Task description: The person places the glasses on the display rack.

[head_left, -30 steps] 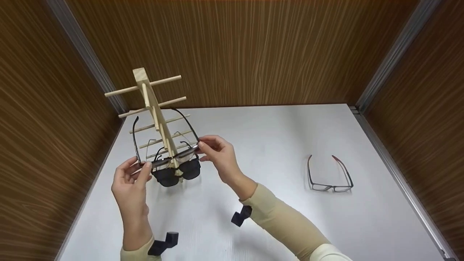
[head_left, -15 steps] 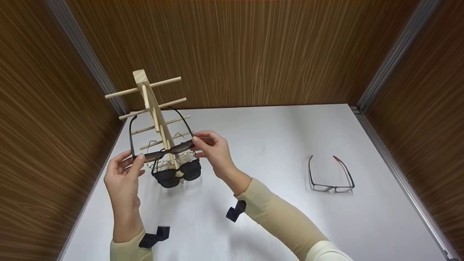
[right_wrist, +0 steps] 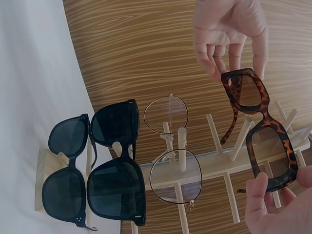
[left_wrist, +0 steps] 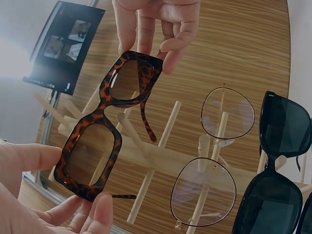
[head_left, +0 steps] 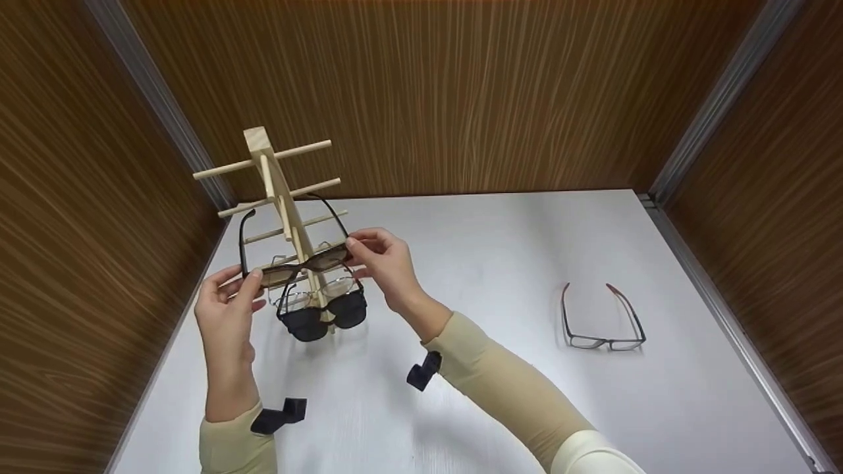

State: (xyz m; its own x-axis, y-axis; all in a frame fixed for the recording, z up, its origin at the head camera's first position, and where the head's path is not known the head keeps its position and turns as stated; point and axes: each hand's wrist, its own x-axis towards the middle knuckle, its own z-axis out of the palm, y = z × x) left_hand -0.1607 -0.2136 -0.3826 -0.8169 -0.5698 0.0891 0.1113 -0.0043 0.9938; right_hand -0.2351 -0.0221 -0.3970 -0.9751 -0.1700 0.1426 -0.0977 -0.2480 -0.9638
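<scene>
Tortoiseshell sunglasses (left_wrist: 111,102) with brown lenses are held by both hands in front of a wooden eyewear rack (head_left: 280,178), arms unfolded and pointing toward it. My left hand (head_left: 227,309) pinches one end of the frame between thumb and fingers. The other end is pinched by my right hand (head_left: 388,266). Just below, thin-rimmed round glasses (right_wrist: 175,175) hang on the rack's pegs. Lower still hang black sunglasses (head_left: 326,316); the right wrist view shows a second dark-lensed pair (right_wrist: 66,170) beside them. Whether the held arms touch a peg I cannot tell.
Dark-framed glasses (head_left: 602,342) with reddish arm tips lie unfolded on the white table (head_left: 500,263) at the right. Wood-grain panels (head_left: 461,99) enclose the back and sides. A screen (left_wrist: 66,46) on a stand appears in the left wrist view.
Both hands have raised the tortoiseshell sunglasses slightly, after a small shift to the left. Their lenses now face the head camera more, and more of the round glasses shows below them.
</scene>
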